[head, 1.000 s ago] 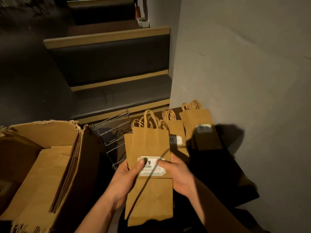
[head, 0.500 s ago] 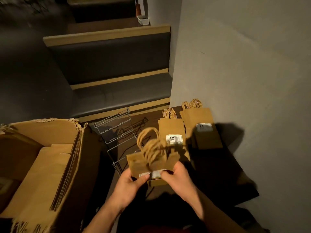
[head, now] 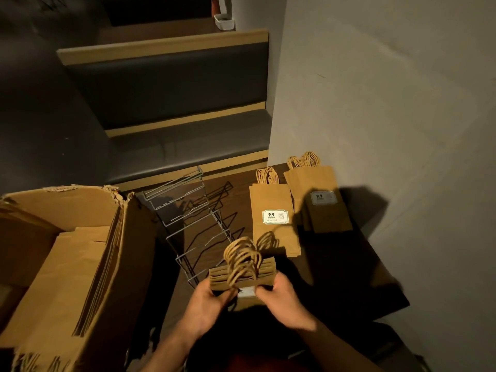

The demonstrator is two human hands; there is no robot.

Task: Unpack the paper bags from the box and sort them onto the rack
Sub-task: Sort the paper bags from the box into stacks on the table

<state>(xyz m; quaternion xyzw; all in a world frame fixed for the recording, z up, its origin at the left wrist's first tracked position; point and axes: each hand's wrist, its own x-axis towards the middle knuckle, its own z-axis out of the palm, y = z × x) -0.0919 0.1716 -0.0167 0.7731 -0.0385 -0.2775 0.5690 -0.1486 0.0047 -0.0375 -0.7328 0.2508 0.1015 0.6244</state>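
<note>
Dark table, wire rack, hands gripping bag bundle

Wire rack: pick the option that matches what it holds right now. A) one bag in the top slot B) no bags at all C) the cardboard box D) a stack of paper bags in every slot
B: the wire rack shows only bare wire tiers; the bundle of bags is gripped by the left hand and right hand, and two bag stacks lie flat on the table.

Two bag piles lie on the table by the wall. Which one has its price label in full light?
The nearer pile, just right of the wire rack: its label is bright. The far pile by the wall has a shadowed label.
</note>
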